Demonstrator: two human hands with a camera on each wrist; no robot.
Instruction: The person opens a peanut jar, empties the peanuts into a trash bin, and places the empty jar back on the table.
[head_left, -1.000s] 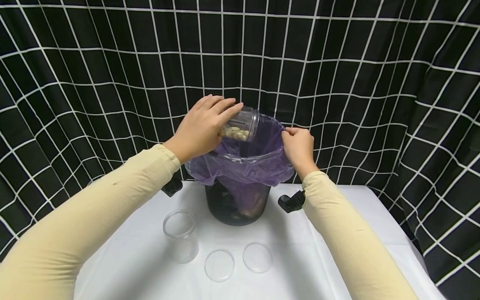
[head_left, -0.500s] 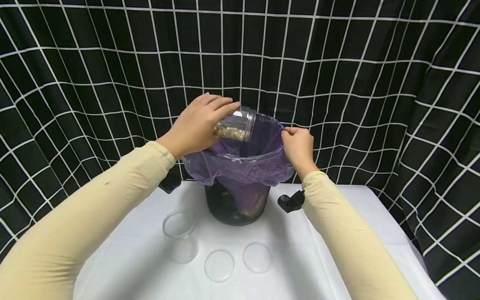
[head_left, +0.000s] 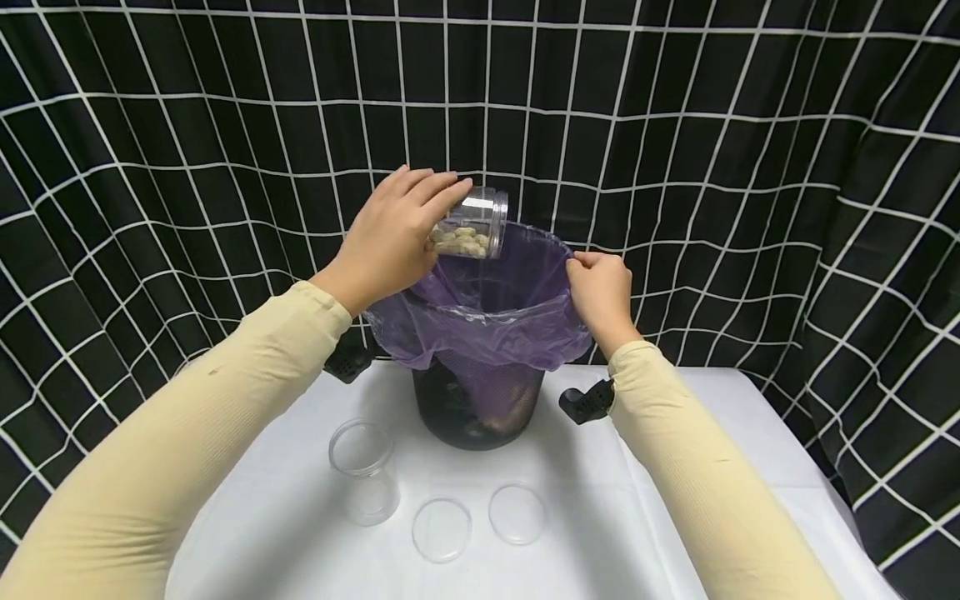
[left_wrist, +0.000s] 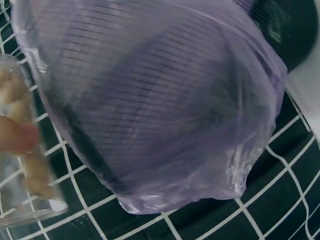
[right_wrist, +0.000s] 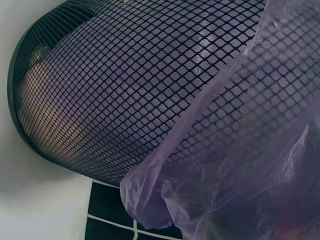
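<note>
My left hand (head_left: pixel 390 237) grips a clear plastic jar (head_left: pixel 480 204) lying on its side, its mouth toward the right. Pale tan lumps that look like peanuts in their shells (head_left: pixel 462 242) rest along its lower wall. The jar is above the rim of a black mesh trash bin (head_left: pixel 480 417), lined with a purple garbage bag (head_left: pixel 495 337) folded over the rim. At the bin's right rim, my right hand (head_left: pixel 600 292) pinches the bag's edge. The left wrist view shows part of the jar (left_wrist: pixel 42 212) beside the bag. In the right wrist view, tan contents (right_wrist: pixel 47 115) show through the mesh.
On the white-covered table (head_left: pixel 285 500) a second clear jar (head_left: pixel 365 479) stands left of the bin. Two clear round lids (head_left: pixel 442 531) lie in front. A black curtain with white grid lines (head_left: pixel 675 150) hangs behind and at both sides.
My left hand has drawn the jar slightly left, then lifted it higher above the bin. My right hand keeps its place at the rim.
</note>
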